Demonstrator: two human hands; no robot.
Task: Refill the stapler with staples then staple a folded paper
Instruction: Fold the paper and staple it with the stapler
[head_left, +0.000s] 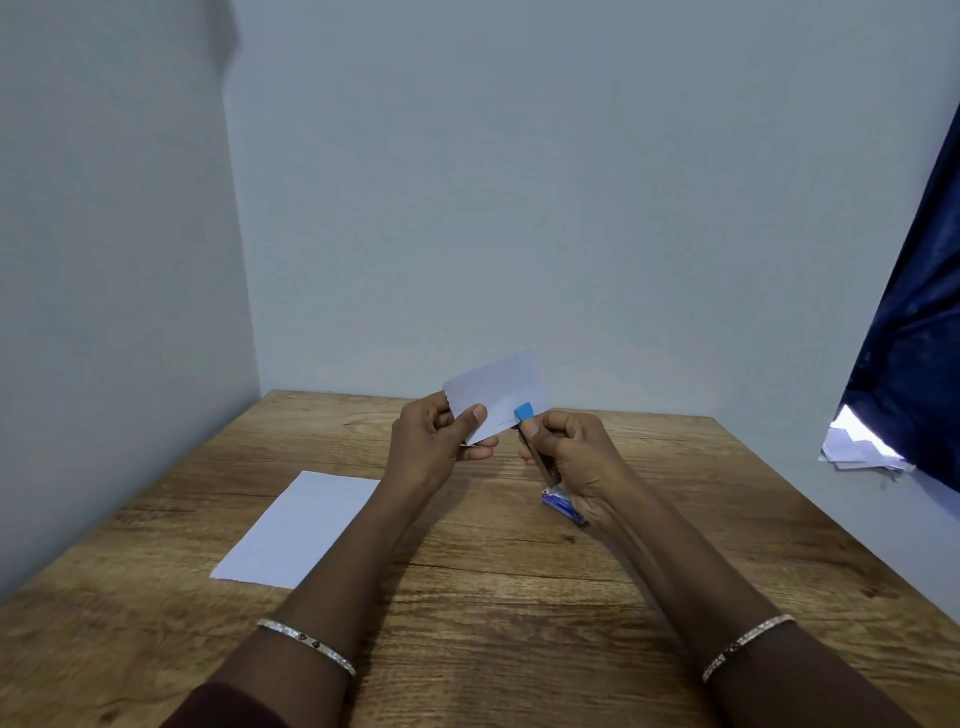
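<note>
My left hand (431, 441) pinches a small folded white paper (498, 387) and holds it upright above the wooden table (519, 597). My right hand (576, 457) grips a small stapler (524, 415) with a blue tip. The stapler's jaw sits over the paper's lower right edge. Most of the stapler is hidden inside my fist. A blue and white staple box (563, 504) lies on the table just under my right wrist.
A flat white sheet (301, 530) lies on the table to the left of my left forearm. Grey walls close in the table at the back and left. A dark blue curtain (914, 338) hangs at the right, with crumpled papers (862, 449) below it.
</note>
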